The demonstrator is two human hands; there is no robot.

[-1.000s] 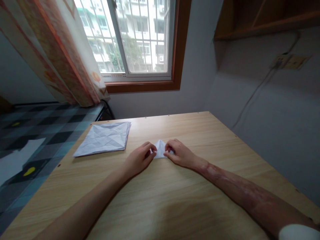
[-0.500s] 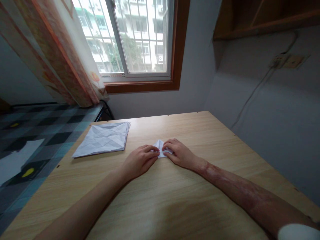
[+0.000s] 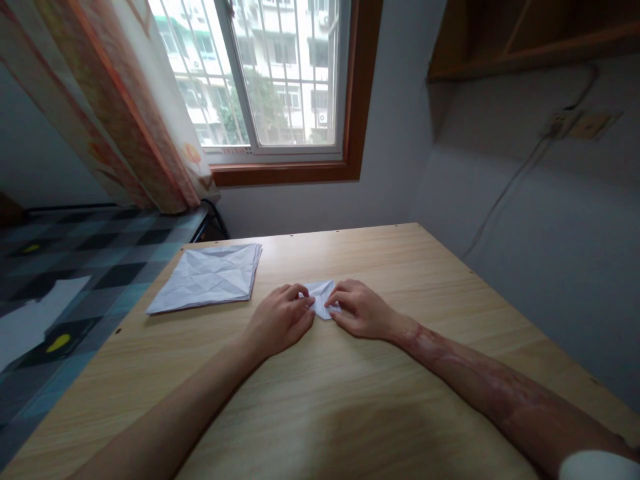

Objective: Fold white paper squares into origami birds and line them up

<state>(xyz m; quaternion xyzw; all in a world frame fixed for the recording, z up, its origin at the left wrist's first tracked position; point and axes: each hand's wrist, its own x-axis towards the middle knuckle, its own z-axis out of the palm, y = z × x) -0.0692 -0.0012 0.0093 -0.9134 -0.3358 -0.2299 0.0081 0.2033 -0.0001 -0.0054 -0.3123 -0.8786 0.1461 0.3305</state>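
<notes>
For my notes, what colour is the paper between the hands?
The folded paper is white; see the head view.

the table (image 3: 320, 377) is viewed from head height at its near side, forward and down; the left hand (image 3: 281, 319) and right hand (image 3: 364, 311) are framed at middle distance, the window (image 3: 293, 87) beyond.
</notes>
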